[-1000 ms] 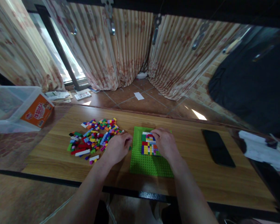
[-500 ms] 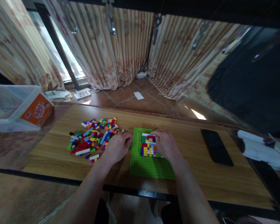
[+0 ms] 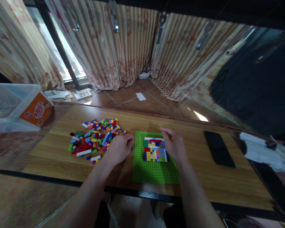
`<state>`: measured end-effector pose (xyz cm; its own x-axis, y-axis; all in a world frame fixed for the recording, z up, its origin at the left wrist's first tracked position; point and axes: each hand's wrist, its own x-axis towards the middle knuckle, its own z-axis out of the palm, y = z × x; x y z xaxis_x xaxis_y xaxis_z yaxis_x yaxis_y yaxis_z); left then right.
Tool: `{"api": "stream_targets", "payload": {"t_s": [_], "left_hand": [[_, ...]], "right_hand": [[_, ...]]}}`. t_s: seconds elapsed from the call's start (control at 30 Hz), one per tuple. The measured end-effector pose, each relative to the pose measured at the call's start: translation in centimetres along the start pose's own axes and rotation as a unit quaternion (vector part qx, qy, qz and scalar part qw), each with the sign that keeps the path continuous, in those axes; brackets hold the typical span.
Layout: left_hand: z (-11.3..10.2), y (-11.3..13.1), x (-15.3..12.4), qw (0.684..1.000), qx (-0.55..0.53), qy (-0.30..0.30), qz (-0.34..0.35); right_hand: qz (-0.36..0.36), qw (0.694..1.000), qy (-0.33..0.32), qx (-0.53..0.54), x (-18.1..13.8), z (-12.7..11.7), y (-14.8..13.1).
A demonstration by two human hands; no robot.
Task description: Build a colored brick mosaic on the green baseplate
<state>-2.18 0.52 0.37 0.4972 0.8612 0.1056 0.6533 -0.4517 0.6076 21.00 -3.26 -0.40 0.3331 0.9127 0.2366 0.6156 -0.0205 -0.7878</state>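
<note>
A green baseplate [image 3: 154, 171] lies on the wooden table [image 3: 199, 177] in front of me. A square patch of small coloured bricks [image 3: 155, 149] is built on its upper middle. My right hand [image 3: 174, 145] hovers just right of that patch, fingers loosely curled with nothing seen in them. My left hand [image 3: 120, 148] rests at the baseplate's left edge, its fingers curled and pinched together; what they hold is hidden. A pile of loose coloured bricks [image 3: 95, 136] spreads on the table to the left of that hand.
A black phone [image 3: 218, 148] lies flat at the right of the table. A clear plastic tub with an orange label [image 3: 19, 107] stands at the far left. White cloth or paper [image 3: 263, 150] sits at the right edge. Curtains [image 3: 133, 47] and tiled floor lie beyond.
My right hand has drawn back from the top of the brick patch to its right side, uncovering the patch. My left hand has stayed put.
</note>
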Motion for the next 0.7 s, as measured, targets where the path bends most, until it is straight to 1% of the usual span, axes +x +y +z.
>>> {"api": "stream_targets", "payload": {"t_s": [0.07, 0.17, 0.23, 0.33, 0.5, 0.7], "left_hand": [[0.1, 0.0, 0.0, 1.000, -0.001, 0.000, -0.002], [0.2, 0.0, 0.1, 1.000, 0.000, 0.000, -0.004], [0.2, 0.1, 0.1, 1.000, -0.002, 0.001, -0.001], [0.2, 0.1, 0.1, 1.000, -0.003, 0.007, 0.005], [0.3, -0.1, 0.0, 1.000, 0.004, 0.007, 0.006], [0.5, 0.0, 0.1, 1.000, -0.005, 0.002, 0.003]], "right_hand": [[0.005, 0.999, -0.033, 0.021, -0.1, 0.0, -0.1], [-0.013, 0.997, -0.073, 0.008, -0.4, 0.7, -0.3], [-0.030, 0.997, -0.075, -0.020, -0.4, 1.2, -0.3], [-0.033, 0.997, -0.061, -0.041, -0.4, 1.7, -0.1], [-0.027, 0.997, -0.074, -0.012, -0.5, 1.8, 0.2], [-0.028, 0.997, -0.065, 0.023, -0.8, 2.0, 0.1]]}}
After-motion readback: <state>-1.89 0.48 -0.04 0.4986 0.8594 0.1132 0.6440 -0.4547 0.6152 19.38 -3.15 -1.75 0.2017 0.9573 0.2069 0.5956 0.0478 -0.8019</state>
